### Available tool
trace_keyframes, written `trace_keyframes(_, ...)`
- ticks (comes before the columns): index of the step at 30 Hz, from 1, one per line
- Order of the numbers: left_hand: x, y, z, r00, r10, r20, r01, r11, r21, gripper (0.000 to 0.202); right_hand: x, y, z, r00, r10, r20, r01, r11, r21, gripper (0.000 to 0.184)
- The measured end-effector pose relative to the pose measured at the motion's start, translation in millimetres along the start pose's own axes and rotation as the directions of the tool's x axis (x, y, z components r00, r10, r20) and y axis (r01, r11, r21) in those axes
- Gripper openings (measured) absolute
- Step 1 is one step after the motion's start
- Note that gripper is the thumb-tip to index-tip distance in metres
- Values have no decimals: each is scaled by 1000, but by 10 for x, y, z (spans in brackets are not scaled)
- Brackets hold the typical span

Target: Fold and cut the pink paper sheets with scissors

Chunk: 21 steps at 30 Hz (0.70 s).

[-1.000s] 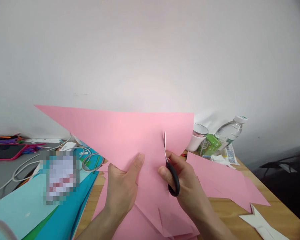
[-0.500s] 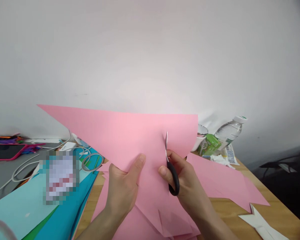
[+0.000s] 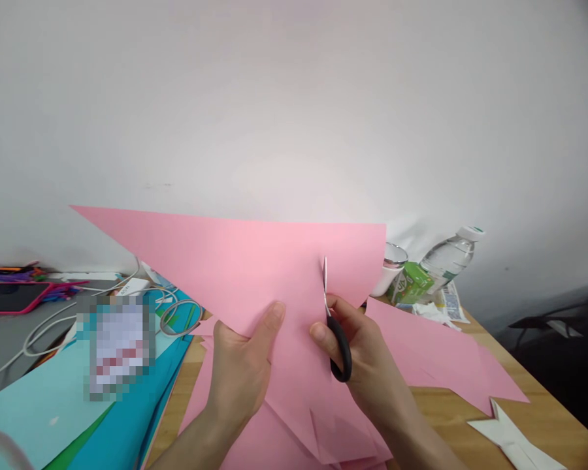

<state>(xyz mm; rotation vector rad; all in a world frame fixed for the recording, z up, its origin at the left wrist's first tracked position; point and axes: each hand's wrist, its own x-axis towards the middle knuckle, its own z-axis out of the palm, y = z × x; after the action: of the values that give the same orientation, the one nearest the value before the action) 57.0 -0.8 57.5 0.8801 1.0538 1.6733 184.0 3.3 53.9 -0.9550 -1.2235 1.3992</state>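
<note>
A large sheet of pink paper (image 3: 210,254) is held up in front of me, pointed at its left end. My left hand (image 3: 245,359) grips its lower edge, thumb on the near face and fingers hidden behind. In my right hand (image 3: 357,346) is a pair of scissors (image 3: 340,349) with black handles, pointing upward. Their blades are in the sheet, with the paper to the right of the cut bending away. Part of the blades is hidden by the paper. More pink paper pieces (image 3: 269,444) lie on the table below my hands.
Blue and green paper (image 3: 34,405), a coiled white cable (image 3: 181,318) and a phone (image 3: 12,297) lie on the left. At right are a pink piece (image 3: 436,346), a white paper cutout (image 3: 512,437), a green carton (image 3: 411,282), a bottle (image 3: 448,261) and a cup (image 3: 392,264).
The sheet and the scissors' tip have shifted very slightly left. Both hands keep the same hold, and the cut looks nearly unchanged.
</note>
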Motion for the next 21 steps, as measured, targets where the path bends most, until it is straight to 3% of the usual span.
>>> trace_keyframes(21,-34,16,27,999,-50,13,50,999,2,43,16,20,-59,1000,-27,5,27,1000,-12,25)
